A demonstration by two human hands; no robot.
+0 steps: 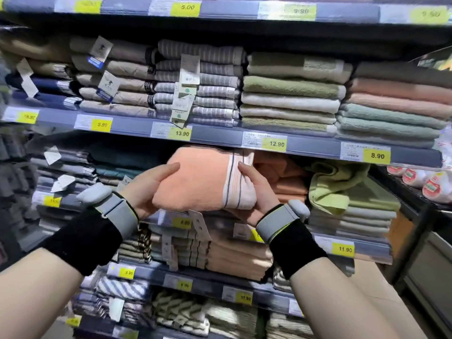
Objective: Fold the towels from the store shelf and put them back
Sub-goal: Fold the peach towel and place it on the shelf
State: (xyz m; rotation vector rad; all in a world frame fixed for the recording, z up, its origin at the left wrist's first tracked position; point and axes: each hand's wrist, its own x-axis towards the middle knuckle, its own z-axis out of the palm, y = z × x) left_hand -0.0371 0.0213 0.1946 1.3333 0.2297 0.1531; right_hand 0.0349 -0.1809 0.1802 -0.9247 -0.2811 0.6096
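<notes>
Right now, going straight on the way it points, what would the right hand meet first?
Beyond the folded orange towel with striped border the right hand grips, likely the grey shelf rail above; depth unclear.

orange towel [200,177]: soft matt terry cloth (pale woven stripe band) | shelf edge strip [220,136] above it: glossy plastic | tag [199,225] below it: paper

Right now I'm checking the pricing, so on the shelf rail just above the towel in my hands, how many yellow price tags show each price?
8.90 tags: 2
12.90 tag: 1
13.90 tag: 1
18.90 tag, somewhat blurred: 1
Total: 5
</notes>
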